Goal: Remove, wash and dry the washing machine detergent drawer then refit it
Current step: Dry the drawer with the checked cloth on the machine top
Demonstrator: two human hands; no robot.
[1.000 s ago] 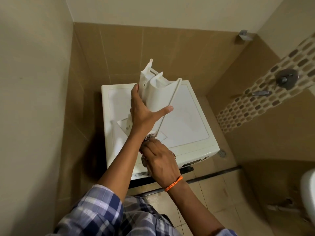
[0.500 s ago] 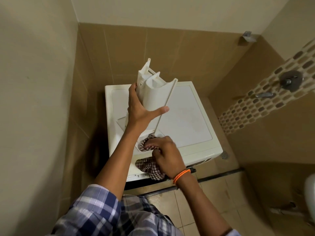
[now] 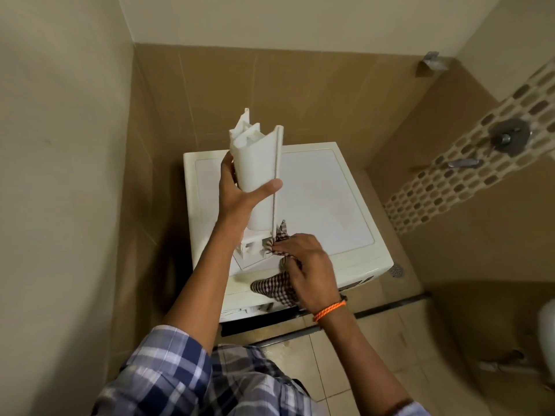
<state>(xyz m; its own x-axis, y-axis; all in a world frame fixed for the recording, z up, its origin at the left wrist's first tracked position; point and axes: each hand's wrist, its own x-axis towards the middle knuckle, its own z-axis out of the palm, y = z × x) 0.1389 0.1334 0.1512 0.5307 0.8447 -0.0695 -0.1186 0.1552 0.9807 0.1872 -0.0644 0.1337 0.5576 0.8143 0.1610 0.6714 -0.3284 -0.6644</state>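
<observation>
L hand is gripping drawer upright above washer, thumb across front, prob. to expose lower end. R hand is pinching cloth, working it into bottom compartment w/ drying in progress.

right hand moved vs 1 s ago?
Yes. The right hand with the checked cloth has shifted rightward along the washing machine front edge, now pressing cloth at the detergent drawer lower end.
</observation>
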